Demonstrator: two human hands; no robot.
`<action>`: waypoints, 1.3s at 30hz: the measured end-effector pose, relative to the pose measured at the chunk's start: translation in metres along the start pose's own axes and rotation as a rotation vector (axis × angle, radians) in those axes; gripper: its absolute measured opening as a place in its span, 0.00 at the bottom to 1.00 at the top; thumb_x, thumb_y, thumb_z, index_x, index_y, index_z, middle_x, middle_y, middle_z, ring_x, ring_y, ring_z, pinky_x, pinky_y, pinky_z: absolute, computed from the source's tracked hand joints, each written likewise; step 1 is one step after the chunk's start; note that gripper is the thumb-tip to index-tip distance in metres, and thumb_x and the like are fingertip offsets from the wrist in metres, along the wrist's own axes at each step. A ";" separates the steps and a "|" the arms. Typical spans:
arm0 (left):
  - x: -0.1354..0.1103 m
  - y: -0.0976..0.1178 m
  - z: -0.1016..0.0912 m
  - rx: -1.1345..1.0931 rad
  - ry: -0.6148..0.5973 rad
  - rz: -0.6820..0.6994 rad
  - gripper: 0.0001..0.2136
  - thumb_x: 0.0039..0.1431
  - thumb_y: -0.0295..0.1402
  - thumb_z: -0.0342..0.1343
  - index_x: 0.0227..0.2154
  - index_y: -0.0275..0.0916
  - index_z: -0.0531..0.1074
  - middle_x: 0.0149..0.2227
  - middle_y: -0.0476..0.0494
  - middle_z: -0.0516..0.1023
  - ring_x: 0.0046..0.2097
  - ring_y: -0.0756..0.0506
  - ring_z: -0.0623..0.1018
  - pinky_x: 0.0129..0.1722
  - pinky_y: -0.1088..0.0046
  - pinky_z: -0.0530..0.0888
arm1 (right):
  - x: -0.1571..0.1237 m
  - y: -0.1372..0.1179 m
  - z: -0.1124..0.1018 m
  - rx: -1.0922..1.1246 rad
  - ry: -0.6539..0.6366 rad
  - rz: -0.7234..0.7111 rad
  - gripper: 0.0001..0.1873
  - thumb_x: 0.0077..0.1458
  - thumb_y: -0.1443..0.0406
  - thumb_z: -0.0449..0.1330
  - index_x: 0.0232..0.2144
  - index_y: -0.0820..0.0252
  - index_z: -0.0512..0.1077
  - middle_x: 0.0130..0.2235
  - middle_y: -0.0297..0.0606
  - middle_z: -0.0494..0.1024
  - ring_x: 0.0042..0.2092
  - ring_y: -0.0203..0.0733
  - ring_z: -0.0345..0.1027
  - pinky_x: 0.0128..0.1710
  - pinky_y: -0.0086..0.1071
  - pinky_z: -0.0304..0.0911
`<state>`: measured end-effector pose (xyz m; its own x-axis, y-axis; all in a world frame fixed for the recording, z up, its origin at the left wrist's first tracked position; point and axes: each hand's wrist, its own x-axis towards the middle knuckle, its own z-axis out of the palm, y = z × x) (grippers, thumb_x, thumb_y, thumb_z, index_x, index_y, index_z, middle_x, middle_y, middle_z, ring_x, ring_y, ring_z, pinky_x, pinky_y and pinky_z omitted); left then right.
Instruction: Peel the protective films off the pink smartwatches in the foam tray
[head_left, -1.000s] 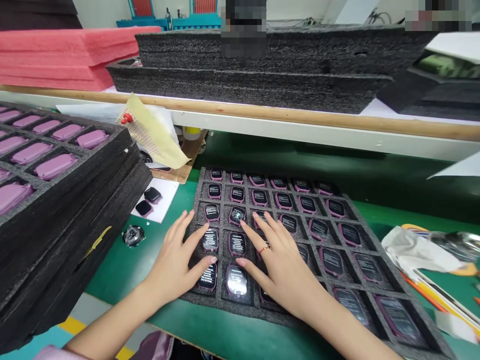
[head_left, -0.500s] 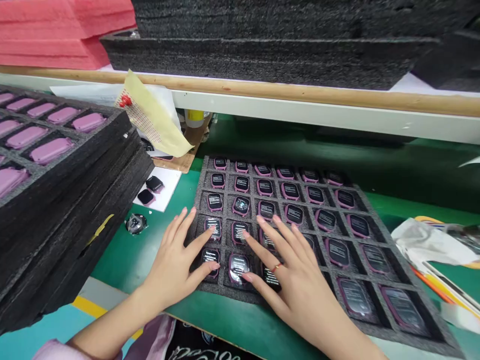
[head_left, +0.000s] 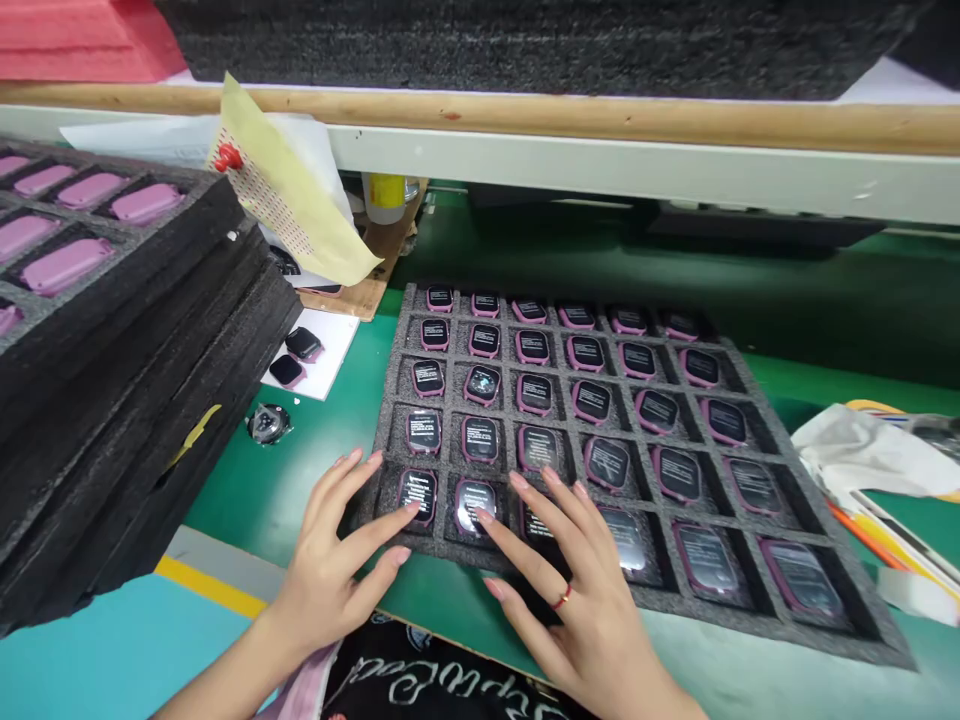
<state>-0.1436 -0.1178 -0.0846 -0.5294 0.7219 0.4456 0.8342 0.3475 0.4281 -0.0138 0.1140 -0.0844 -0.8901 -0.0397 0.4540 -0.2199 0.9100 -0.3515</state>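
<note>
A black foam tray (head_left: 390, 400) lies on the green bench, its pockets filled with several purple-cased smartwatch bodies (head_left: 535, 392) with lit screens. My left hand (head_left: 337, 560) is spread flat at the tray's near left corner, a fingertip on the front-row watch (head_left: 418, 492). Fingers apart, my right hand (head_left: 577, 590), with a red ring, rests over the front row, its index tip on the neighbouring watch (head_left: 475, 503). Neither hand holds anything.
A tall stack of black foam trays (head_left: 135, 400) with purple cases on top stands at the left. Two loose watches (head_left: 294, 357) lie on white paper, a round part (head_left: 268, 423) beside them. A yellow sheet (head_left: 289, 200), a shelf (head_left: 600, 140) above, crumpled paper (head_left: 862, 455) at right.
Both hands slid back toward me, from the tray's middle rows to its front row and near edge. The view tilted downward.
</note>
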 end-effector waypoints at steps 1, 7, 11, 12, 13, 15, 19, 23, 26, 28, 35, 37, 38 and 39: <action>-0.002 0.000 0.001 0.004 -0.002 0.003 0.16 0.63 0.26 0.56 0.53 0.44 0.74 0.69 0.39 0.56 0.69 0.31 0.59 0.63 0.42 0.64 | -0.001 0.000 0.001 -0.001 0.000 -0.007 0.22 0.63 0.67 0.59 0.58 0.60 0.69 0.67 0.53 0.59 0.71 0.63 0.45 0.66 0.62 0.48; -0.004 0.000 0.003 0.031 -0.014 0.014 0.16 0.63 0.27 0.58 0.53 0.43 0.74 0.69 0.36 0.56 0.69 0.30 0.58 0.62 0.41 0.64 | -0.004 0.001 -0.002 -0.002 0.013 -0.025 0.20 0.63 0.67 0.59 0.57 0.63 0.70 0.66 0.54 0.61 0.71 0.62 0.47 0.67 0.59 0.47; -0.004 0.003 0.004 0.027 0.061 0.029 0.15 0.63 0.27 0.56 0.52 0.39 0.75 0.65 0.34 0.62 0.67 0.31 0.62 0.63 0.44 0.64 | -0.011 0.003 -0.008 0.029 0.100 0.032 0.21 0.62 0.68 0.60 0.56 0.65 0.70 0.64 0.54 0.64 0.70 0.60 0.51 0.68 0.58 0.47; -0.004 0.004 0.005 0.025 0.078 0.032 0.14 0.63 0.26 0.56 0.51 0.39 0.75 0.64 0.34 0.63 0.67 0.32 0.63 0.62 0.45 0.65 | -0.014 0.005 -0.009 0.030 0.123 0.049 0.20 0.61 0.69 0.60 0.56 0.65 0.70 0.63 0.54 0.65 0.69 0.61 0.52 0.67 0.59 0.48; -0.004 0.005 0.005 0.022 0.091 0.033 0.14 0.63 0.26 0.56 0.51 0.39 0.75 0.63 0.34 0.64 0.66 0.32 0.64 0.62 0.46 0.65 | -0.016 0.007 -0.010 0.029 0.146 0.067 0.20 0.60 0.70 0.61 0.55 0.65 0.71 0.62 0.54 0.66 0.68 0.61 0.53 0.67 0.60 0.49; -0.003 0.007 0.007 0.019 0.106 0.029 0.14 0.63 0.26 0.56 0.50 0.38 0.75 0.62 0.34 0.65 0.66 0.33 0.65 0.62 0.47 0.66 | -0.022 0.010 -0.012 0.020 0.186 0.106 0.20 0.59 0.71 0.62 0.54 0.64 0.71 0.61 0.54 0.68 0.67 0.62 0.56 0.66 0.61 0.51; -0.002 0.009 0.012 0.044 0.082 0.011 0.15 0.62 0.25 0.57 0.52 0.39 0.75 0.64 0.33 0.64 0.67 0.31 0.63 0.62 0.44 0.66 | -0.033 0.014 -0.015 0.001 0.229 0.164 0.20 0.59 0.71 0.62 0.54 0.61 0.72 0.60 0.52 0.70 0.66 0.61 0.58 0.65 0.61 0.54; -0.002 0.011 0.013 0.058 0.082 0.001 0.15 0.62 0.25 0.57 0.51 0.40 0.75 0.64 0.34 0.63 0.67 0.31 0.63 0.61 0.43 0.66 | -0.041 0.016 -0.016 0.005 0.228 0.172 0.20 0.59 0.72 0.61 0.54 0.61 0.72 0.60 0.52 0.70 0.66 0.62 0.58 0.64 0.62 0.55; -0.002 0.014 0.015 0.054 0.133 -0.012 0.15 0.62 0.24 0.57 0.51 0.39 0.75 0.63 0.35 0.66 0.65 0.32 0.66 0.61 0.45 0.67 | -0.044 0.017 -0.015 -0.003 0.199 0.147 0.19 0.59 0.71 0.61 0.54 0.61 0.72 0.60 0.53 0.68 0.67 0.64 0.57 0.63 0.64 0.55; -0.002 0.017 0.016 0.051 0.159 -0.018 0.14 0.62 0.24 0.57 0.50 0.40 0.76 0.62 0.36 0.67 0.65 0.33 0.67 0.61 0.46 0.68 | -0.045 0.017 -0.015 -0.042 0.152 0.140 0.20 0.60 0.69 0.62 0.55 0.61 0.72 0.62 0.54 0.67 0.68 0.66 0.54 0.63 0.65 0.54; 0.001 0.036 0.018 0.029 0.226 -0.019 0.15 0.61 0.20 0.55 0.48 0.42 0.75 0.58 0.40 0.71 0.62 0.36 0.70 0.59 0.48 0.70 | -0.055 0.016 -0.022 0.032 0.192 0.223 0.28 0.62 0.66 0.60 0.63 0.60 0.64 0.63 0.53 0.66 0.69 0.64 0.53 0.65 0.64 0.52; 0.001 0.043 0.020 -0.002 0.227 0.023 0.16 0.60 0.18 0.54 0.47 0.41 0.75 0.55 0.40 0.73 0.61 0.38 0.71 0.58 0.51 0.71 | -0.061 0.019 -0.026 0.020 0.222 0.253 0.29 0.62 0.66 0.60 0.64 0.57 0.63 0.62 0.51 0.67 0.68 0.63 0.54 0.65 0.65 0.52; 0.002 0.046 0.022 -0.029 0.215 0.051 0.16 0.60 0.18 0.54 0.47 0.40 0.75 0.54 0.40 0.74 0.59 0.38 0.72 0.57 0.52 0.72 | -0.064 0.021 -0.028 0.010 0.236 0.266 0.29 0.62 0.67 0.60 0.64 0.55 0.63 0.62 0.50 0.67 0.68 0.63 0.55 0.65 0.65 0.52; 0.002 0.050 0.025 -0.062 0.190 0.084 0.17 0.59 0.17 0.54 0.47 0.40 0.75 0.53 0.40 0.74 0.58 0.39 0.73 0.56 0.54 0.73 | -0.067 0.023 -0.030 -0.001 0.250 0.277 0.29 0.62 0.67 0.60 0.64 0.54 0.63 0.62 0.49 0.67 0.68 0.63 0.55 0.65 0.64 0.52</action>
<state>-0.0994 -0.0838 -0.0819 -0.4830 0.6186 0.6197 0.8687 0.2496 0.4279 0.0530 0.1498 -0.0981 -0.7908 0.3103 0.5276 0.0164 0.8724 -0.4885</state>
